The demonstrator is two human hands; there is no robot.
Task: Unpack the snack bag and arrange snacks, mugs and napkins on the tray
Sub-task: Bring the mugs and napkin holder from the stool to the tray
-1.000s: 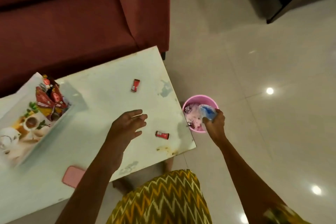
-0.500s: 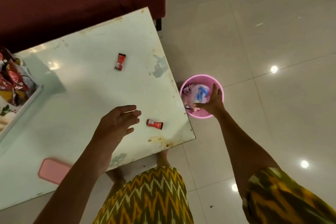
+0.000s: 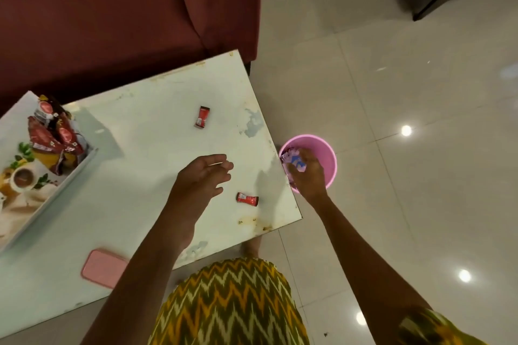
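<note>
- The right hand (image 3: 308, 173) is down inside the pink bin (image 3: 328, 154) on the floor beside the table (image 3: 140, 176). It covers a crumpled blue-and-white wrapper (image 3: 295, 161). I cannot tell whether the fingers grip it or only press it.
- The left hand (image 3: 203, 176) hovers above the tabletop, fingers loose and apart, holding nothing.
- The tray (image 3: 70, 176) sits at the table's left end, with red snack packets (image 3: 53, 140) heaped in it.
- The near red sachet (image 3: 247, 199) lies just beside the left hand, and the far red sachet (image 3: 202, 117) lies well apart.
- My advice: push the wrapper well down so it cannot spring out, then gather both sachets onto the tray.
</note>
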